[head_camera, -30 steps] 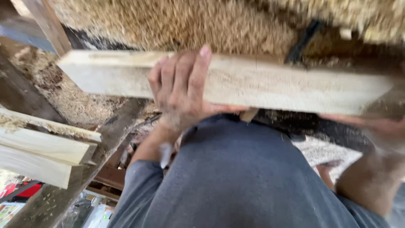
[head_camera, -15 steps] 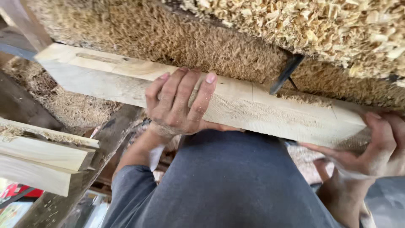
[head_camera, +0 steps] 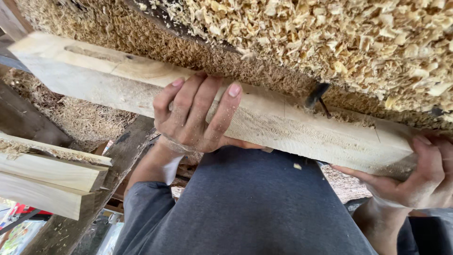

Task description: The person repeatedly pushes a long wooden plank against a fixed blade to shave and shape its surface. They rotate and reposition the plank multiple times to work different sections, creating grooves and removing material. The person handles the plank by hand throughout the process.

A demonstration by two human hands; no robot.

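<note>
I wear a slate-grey garment (head_camera: 245,208) of plain, soft knit, with no print on it; a pale wood chip clings to it just below my left hand (head_camera: 196,118). Fine sawdust speckles my fingers (head_camera: 222,113) and knuckles. My nails are short and bare. My right hand (head_camera: 420,174) is dusted the same way, and near its wrist a dark hem (head_camera: 424,233) shows.

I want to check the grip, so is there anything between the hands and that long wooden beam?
Nothing visible. The left hand lies directly on the pale wooden beam, fingers wrapped over its face. The right hand grips the beam's end. Only sawdust dusts the skin and wood.
</note>
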